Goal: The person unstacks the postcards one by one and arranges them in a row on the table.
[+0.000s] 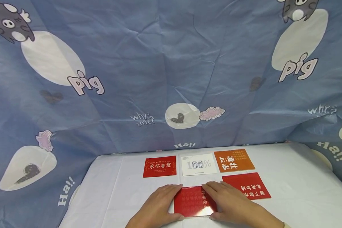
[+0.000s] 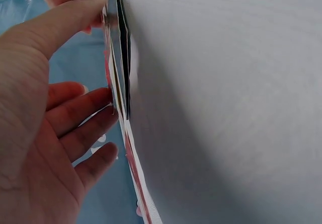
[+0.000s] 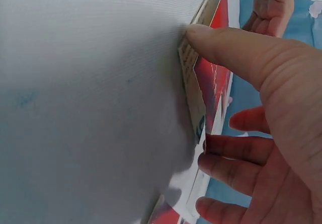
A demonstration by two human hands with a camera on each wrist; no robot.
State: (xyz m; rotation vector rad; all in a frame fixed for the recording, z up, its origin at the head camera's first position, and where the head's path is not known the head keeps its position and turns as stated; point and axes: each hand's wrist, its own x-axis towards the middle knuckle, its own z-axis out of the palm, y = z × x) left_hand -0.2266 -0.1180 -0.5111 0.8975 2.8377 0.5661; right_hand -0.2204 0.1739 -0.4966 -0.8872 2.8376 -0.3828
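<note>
A glossy red greeting card (image 1: 192, 202) with pale lettering lies between both hands at the front middle. The left hand (image 1: 161, 205) holds its left end, thumb at the near corner and fingers at the far one. The right hand (image 1: 231, 202) holds the opposite end the same way. Layered edges show in the left wrist view, where the left thumb (image 2: 70, 20) lies along a stack of cards (image 2: 123, 58). From the right wrist, the right thumb (image 3: 221, 43) presses the edge of a beige card (image 3: 190, 70) beside the red one.
Behind the hands lie a red card (image 1: 159, 167), a white "Good Luck" card (image 1: 199, 169) and an orange card (image 1: 234, 160) in a row. Another red card (image 1: 252, 183) sits by the right hand. A blue pig-print curtain (image 1: 125, 79) rises behind the white table (image 1: 102, 193).
</note>
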